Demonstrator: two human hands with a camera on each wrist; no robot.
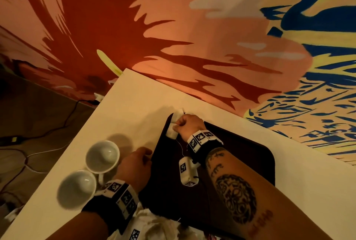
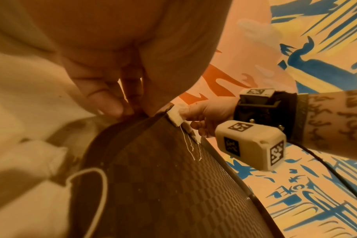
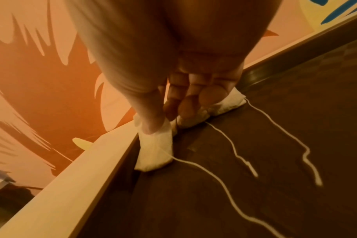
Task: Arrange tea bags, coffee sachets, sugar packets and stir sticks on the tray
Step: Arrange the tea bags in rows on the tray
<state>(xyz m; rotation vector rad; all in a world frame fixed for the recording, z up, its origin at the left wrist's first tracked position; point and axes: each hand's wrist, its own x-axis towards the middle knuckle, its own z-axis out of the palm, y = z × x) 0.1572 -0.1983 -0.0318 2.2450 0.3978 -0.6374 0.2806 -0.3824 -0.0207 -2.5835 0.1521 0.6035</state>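
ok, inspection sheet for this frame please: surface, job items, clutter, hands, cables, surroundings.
Surface: pale table; dark checkered tray on it, near the wall.
Job's things: three tea bags along the tray's far-left edge, strings trailing over the tray. Coffee sachets, sugar packets, stir sticks: nothing seen.
Clutter: two empty white cups left of the tray; crumpled white material at the near edge, unclear what.
Hands: right hand on the tea bags, thumb pressing the nearest one; left hand pinches the tray's left rim.
Cables: dark and white cables on the floor, left of the table.
Surroundings: painted wall in red, orange, blue and yellow.
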